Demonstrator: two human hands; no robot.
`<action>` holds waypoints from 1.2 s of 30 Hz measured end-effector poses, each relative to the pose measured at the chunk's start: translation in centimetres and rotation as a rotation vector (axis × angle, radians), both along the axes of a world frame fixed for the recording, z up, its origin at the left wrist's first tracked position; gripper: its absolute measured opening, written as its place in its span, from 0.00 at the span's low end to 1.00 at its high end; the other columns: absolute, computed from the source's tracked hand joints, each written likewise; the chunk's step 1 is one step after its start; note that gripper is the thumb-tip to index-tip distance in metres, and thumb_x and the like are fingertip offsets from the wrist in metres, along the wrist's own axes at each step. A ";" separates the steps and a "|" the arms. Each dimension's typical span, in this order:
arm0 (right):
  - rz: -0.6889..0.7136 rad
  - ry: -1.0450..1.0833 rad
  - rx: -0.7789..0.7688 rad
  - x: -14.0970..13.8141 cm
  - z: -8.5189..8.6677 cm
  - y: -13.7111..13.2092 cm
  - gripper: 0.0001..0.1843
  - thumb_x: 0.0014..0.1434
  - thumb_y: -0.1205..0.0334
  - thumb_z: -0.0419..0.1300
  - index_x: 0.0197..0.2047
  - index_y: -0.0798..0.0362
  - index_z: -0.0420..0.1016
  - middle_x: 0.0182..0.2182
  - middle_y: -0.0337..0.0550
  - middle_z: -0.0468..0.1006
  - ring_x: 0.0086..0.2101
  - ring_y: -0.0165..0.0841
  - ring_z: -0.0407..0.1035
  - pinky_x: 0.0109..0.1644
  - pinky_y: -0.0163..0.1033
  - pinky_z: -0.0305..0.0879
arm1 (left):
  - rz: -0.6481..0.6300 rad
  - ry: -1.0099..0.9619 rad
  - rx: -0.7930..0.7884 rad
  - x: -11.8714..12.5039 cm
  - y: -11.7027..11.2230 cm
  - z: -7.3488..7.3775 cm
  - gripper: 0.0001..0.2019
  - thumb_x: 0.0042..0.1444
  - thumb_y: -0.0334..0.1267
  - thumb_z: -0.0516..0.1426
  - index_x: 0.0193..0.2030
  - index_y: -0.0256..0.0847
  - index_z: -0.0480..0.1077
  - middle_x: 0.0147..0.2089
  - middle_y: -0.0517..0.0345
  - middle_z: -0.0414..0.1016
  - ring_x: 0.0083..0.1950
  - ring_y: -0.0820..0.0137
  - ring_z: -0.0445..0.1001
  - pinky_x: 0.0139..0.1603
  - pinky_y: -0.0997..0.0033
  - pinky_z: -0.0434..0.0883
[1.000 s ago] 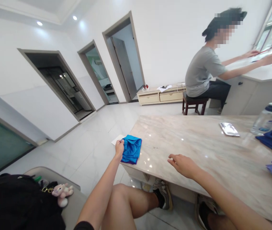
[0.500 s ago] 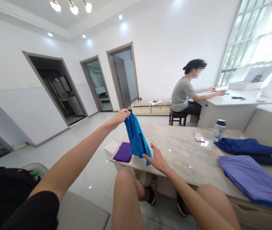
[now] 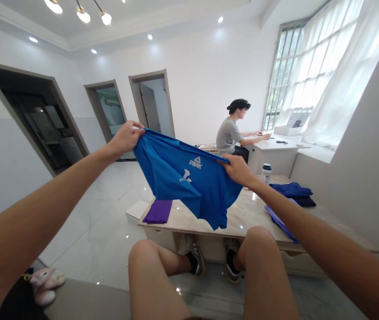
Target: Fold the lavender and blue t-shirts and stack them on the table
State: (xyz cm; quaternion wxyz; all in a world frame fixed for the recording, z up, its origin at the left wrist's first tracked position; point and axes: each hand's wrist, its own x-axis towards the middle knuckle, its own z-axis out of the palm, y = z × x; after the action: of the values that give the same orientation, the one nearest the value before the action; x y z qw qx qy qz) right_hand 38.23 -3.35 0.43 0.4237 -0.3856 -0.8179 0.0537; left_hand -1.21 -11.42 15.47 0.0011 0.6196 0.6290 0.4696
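A blue garment (image 3: 176,173) with white "PEAK" lettering and a logo hangs stretched between my two hands, above the front of the marble-topped table (image 3: 189,224). My left hand (image 3: 127,138) pinches its upper left corner. Lower down, my right hand (image 3: 239,170) grips the other end of the top edge. The cloth sags in folds below this edge. Beneath its left side, a folded purple cloth (image 3: 158,212) lies at the table's left end.
On the table's right lie a lavender folded cloth (image 3: 276,218), partly behind my right arm, and dark blue folded clothes (image 3: 291,190). A bottle (image 3: 266,174) stands near them. A person (image 3: 230,135) sits at a white desk (image 3: 276,144) beyond. A plush toy (image 3: 46,282) is at lower left.
The blue garment was dangling from my left hand with my right hand open near its lower end. Now my right hand grips it too, and it is raised and spread wide. The view has shifted.
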 end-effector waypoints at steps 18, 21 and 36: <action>0.073 -0.334 -0.116 6.3 3.2 4.2 0.11 0.64 0.61 0.55 0.34 0.50 0.79 0.28 0.41 0.79 0.29 0.36 0.69 0.37 0.41 0.61 | 0.008 0.169 -0.100 -2.0 4.9 -8.7 0.14 0.65 0.50 0.55 0.32 0.45 0.70 0.30 0.59 0.70 0.36 0.63 0.69 0.41 0.66 0.66; 0.046 -0.299 -0.124 6.5 2.7 4.0 0.09 0.61 0.65 0.55 0.32 0.50 0.76 0.29 0.42 0.79 0.31 0.37 0.70 0.38 0.41 0.62 | -0.020 0.061 -0.073 -1.0 5.5 -7.5 0.13 0.67 0.47 0.54 0.34 0.44 0.71 0.31 0.58 0.71 0.36 0.63 0.69 0.41 0.66 0.66; 0.167 0.048 -0.210 0.6 1.1 -3.5 0.13 0.67 0.60 0.57 0.30 0.51 0.73 0.28 0.41 0.75 0.32 0.36 0.67 0.43 0.43 0.65 | -0.274 0.056 -0.270 19.7 -6.1 -27.9 0.15 0.61 0.47 0.67 0.50 0.43 0.77 0.40 0.53 0.82 0.44 0.57 0.81 0.45 0.62 0.73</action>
State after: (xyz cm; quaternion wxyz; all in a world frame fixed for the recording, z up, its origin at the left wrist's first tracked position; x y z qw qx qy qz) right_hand 38.83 -6.80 1.53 0.3944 -0.3572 -0.8266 0.1834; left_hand 18.46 -17.55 -12.41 0.1308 0.7065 0.5958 0.3588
